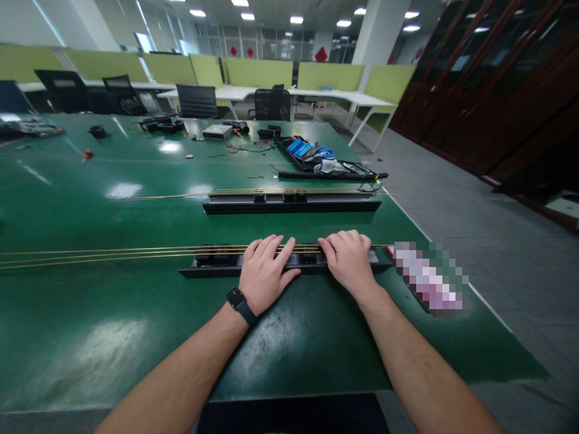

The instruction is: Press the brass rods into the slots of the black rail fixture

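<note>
A long black channel-shaped rail (221, 272) lies crosswise on the green table in front of me. Several thin brass-coloured rods (122, 252) run along it and stick out far to the left. My left hand (263, 271), with a dark watch on the wrist, rests over the rail; its fingers are stretched out across the rods and the thumb is apart near the front edge. Farther right, my right hand (350, 259) is closed, thumb and index finger pinched at the rods. Its other fingers curl over the rail's far side. Dark blocks (310, 257) sit inside the channel between my hands.
A second black rail (294, 207) with rods lies beyond. Behind it are a black bar (330, 176) and a black tray (289, 155) holding blue items. A pixelated patch (427, 280) covers something by the table's right edge. Tools and an orange item (87, 154) lie farther off.
</note>
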The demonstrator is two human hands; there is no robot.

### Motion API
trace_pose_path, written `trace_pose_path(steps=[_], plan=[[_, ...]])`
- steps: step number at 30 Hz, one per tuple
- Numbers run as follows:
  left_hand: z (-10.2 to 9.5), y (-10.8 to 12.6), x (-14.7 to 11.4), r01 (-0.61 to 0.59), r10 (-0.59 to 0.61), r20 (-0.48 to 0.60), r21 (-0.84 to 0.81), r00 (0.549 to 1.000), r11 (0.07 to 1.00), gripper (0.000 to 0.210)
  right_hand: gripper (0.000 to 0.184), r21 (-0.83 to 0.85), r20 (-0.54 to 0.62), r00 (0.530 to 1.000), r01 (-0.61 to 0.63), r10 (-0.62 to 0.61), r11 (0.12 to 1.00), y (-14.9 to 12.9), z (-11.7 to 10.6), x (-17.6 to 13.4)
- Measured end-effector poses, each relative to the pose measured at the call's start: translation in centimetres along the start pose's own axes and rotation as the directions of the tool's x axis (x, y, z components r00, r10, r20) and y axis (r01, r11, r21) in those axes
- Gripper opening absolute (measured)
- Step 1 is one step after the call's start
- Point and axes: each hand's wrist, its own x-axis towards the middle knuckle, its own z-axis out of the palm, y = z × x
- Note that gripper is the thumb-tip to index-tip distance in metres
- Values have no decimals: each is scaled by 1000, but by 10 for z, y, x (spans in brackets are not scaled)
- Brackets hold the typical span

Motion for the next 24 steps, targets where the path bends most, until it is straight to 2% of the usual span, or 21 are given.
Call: trace_pose_path(steps=[9, 15, 24], plan=[[-1, -1, 1, 2, -2, 8, -7, 1000, 1000, 60, 44, 2, 7, 1000, -24, 24, 1000, 1, 1, 1], [0, -1, 0, 6, -6, 20, -2, 1000, 1000, 60, 38, 73, 18, 1000, -12, 10, 997, 1, 0, 0], [0, -1, 1, 10, -10, 19, -5, 1000, 1000, 60, 44, -2, 12, 1000, -23, 23, 1000, 2, 1, 0]])
